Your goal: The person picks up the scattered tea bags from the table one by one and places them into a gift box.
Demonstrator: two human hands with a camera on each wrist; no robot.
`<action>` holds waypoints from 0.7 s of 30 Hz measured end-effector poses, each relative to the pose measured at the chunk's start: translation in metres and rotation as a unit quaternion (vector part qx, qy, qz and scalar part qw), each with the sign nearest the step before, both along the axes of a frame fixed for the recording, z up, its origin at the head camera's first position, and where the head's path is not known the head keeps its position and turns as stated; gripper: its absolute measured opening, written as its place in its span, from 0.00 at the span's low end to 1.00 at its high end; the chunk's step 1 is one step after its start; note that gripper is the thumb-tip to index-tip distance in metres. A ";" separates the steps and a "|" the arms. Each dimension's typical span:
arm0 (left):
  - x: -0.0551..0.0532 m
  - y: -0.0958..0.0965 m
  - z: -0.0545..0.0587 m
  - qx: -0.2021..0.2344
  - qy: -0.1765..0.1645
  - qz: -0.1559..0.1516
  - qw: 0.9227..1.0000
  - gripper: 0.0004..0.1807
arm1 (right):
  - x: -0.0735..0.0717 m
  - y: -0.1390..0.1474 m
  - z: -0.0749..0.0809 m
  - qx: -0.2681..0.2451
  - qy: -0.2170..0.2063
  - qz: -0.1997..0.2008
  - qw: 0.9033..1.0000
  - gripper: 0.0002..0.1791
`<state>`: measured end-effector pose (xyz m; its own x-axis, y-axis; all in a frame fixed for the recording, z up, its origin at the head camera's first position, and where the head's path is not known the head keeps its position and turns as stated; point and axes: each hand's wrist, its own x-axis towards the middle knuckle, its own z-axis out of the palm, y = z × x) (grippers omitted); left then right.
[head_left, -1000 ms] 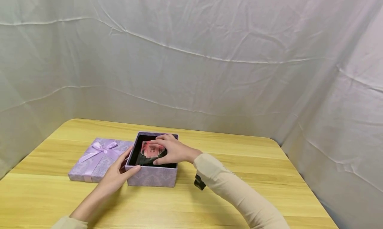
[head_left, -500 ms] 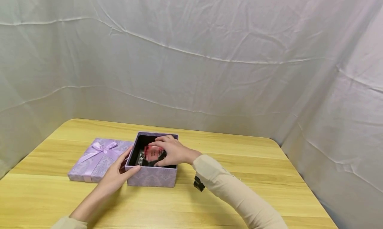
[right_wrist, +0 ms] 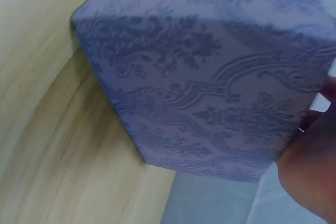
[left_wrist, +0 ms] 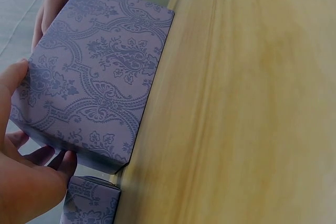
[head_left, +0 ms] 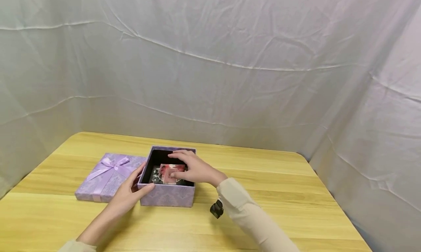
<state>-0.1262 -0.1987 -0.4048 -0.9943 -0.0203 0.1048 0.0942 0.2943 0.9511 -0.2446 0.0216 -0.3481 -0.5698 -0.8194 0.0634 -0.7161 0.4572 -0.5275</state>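
Note:
A lilac damask-patterned gift box [head_left: 167, 196] stands uncovered on the table, its inside black. My left hand [head_left: 129, 191] grips its near left corner, thumb on the front wall and fingers along the left side, as the left wrist view also shows under the box [left_wrist: 94, 66]. Over the box's right wall reaches my right hand [head_left: 196, 168], fingers spread apart and thumb over a flat packet with a red square label [head_left: 166, 177]. That packet lies inside, with a dark, clear-edged piece [head_left: 155, 175] showing at its left. The right wrist view shows only the box's outer walls [right_wrist: 194, 87].
The matching lid [head_left: 105, 180], tied with a lilac ribbon bow [head_left: 114, 165], lies left of the box, close against it. A small black device [head_left: 216, 209] hangs under the right wrist. Pale cloth [head_left: 210, 80] hangs behind and beside the wooden table [head_left: 263, 193].
The red-labelled packet has sunk lower into the box. My right hand's fingers have loosened from it and lifted slightly to the right. The left hand stays on the corner.

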 end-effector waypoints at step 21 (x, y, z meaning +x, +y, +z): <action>0.003 -0.013 0.003 -0.018 -0.001 0.003 1.000 0.43 | 0.025 0.131 -0.009 0.040 0.108 -0.141 0.983 0.41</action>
